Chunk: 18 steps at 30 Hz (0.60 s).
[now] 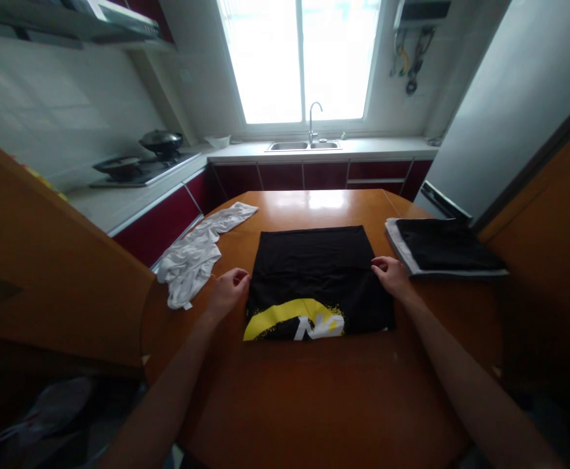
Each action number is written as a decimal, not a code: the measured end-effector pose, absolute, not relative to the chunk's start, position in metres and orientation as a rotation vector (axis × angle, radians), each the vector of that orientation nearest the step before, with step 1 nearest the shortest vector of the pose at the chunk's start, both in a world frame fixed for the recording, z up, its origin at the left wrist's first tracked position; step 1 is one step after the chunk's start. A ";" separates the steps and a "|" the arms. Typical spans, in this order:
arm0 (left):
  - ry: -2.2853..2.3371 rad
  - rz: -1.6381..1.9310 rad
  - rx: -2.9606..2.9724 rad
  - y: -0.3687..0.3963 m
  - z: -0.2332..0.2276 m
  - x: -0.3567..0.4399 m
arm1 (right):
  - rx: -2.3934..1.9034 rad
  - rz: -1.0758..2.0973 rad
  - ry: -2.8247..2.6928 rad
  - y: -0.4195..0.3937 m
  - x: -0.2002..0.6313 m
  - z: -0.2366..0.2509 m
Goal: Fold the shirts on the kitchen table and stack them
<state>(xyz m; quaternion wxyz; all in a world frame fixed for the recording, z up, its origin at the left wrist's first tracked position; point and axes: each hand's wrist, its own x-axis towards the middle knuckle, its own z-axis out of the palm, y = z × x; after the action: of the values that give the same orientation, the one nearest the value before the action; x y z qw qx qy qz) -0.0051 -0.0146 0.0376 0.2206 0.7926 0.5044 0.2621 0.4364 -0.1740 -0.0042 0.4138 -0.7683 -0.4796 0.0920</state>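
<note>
A black T-shirt (314, 267) lies folded into a rough rectangle on the wooden table (324, 397). Part of a yellow and white print shows along its near edge. At the shirt's left edge my left hand (228, 292) is closed, thumb and fingers pinched on the cloth. On the opposite side my right hand (392, 275) pinches the right edge, a little farther up. Slight creases run across the middle of the cloth.
A crumpled white garment (191, 254) lies on the table's left side. Folded black and grey clothes (445, 246) are stacked at the right. Beyond the table are a counter with a sink (289, 146), a stove with pans (161, 141), and a fridge (504, 111).
</note>
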 end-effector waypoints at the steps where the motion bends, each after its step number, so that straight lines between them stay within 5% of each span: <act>1: 1.418 0.674 2.176 -0.024 0.042 -0.009 | -1.950 0.198 -1.203 -0.178 0.435 -0.002; 8: 1.388 0.392 2.031 -0.105 0.045 -0.039 | -2.171 0.222 -1.244 -0.250 0.409 0.012; 18: 1.333 0.498 1.970 -0.130 0.032 -0.045 | -2.053 0.526 -1.299 -0.300 0.384 0.000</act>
<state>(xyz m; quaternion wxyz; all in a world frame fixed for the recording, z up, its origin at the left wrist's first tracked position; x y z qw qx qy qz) -0.0452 -0.1300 0.0319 0.3483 0.7599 0.5141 0.1922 0.3845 -0.3004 -0.0005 0.3220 -0.7819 -0.4948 0.2004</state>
